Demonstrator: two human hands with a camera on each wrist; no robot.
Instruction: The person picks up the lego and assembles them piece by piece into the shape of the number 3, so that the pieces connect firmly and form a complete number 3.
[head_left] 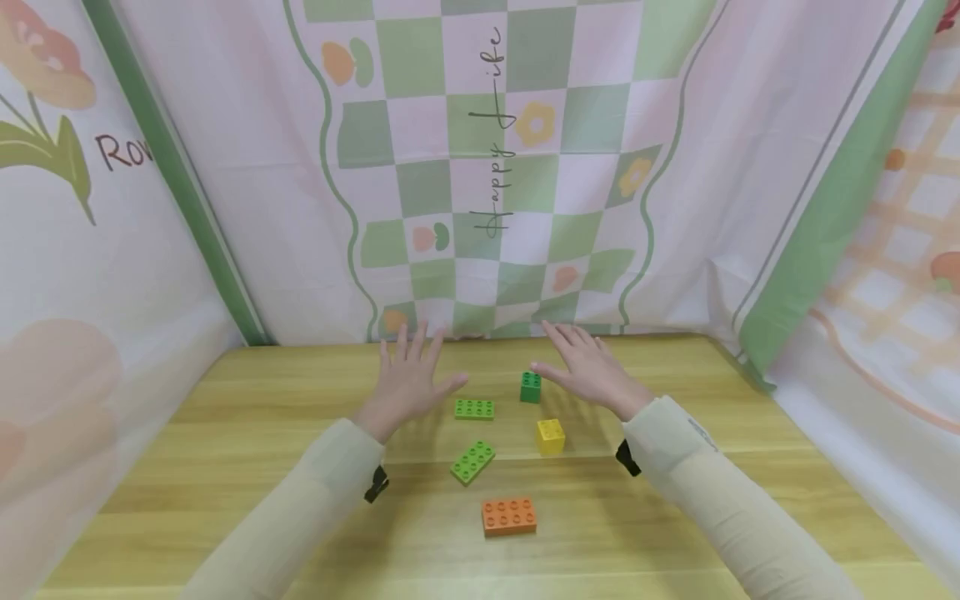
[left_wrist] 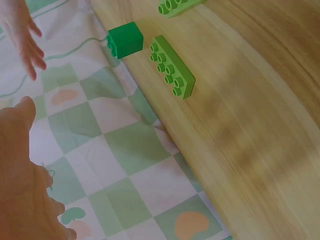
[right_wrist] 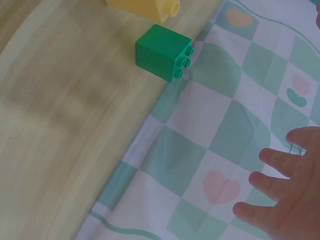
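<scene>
Both hands are held above the table with fingers spread and nothing in them. In the head view the left hand (head_left: pixel 408 383) is left of a light green flat brick (head_left: pixel 475 409). The right hand (head_left: pixel 592 371) is beside a dark green square brick (head_left: pixel 531 387), its thumb near the brick's top. A yellow square brick (head_left: pixel 551 437) stands closer to the wearer. Left of it, a second light green brick (head_left: pixel 472 462) lies at a slant. Nearest the wearer is an orange brick (head_left: pixel 508 517). The dark green brick (right_wrist: pixel 162 51) also shows in the right wrist view.
A wooden table (head_left: pixel 262 467) bears the bricks. Behind its far edge hangs a checkered curtain (head_left: pixel 480 167) printed with words and flowers. Patterned cloth (head_left: pixel 97 292) closes the left side, and more cloth (head_left: pixel 885 317) the right. A dark strap piece (head_left: pixel 628 458) shows under the right sleeve.
</scene>
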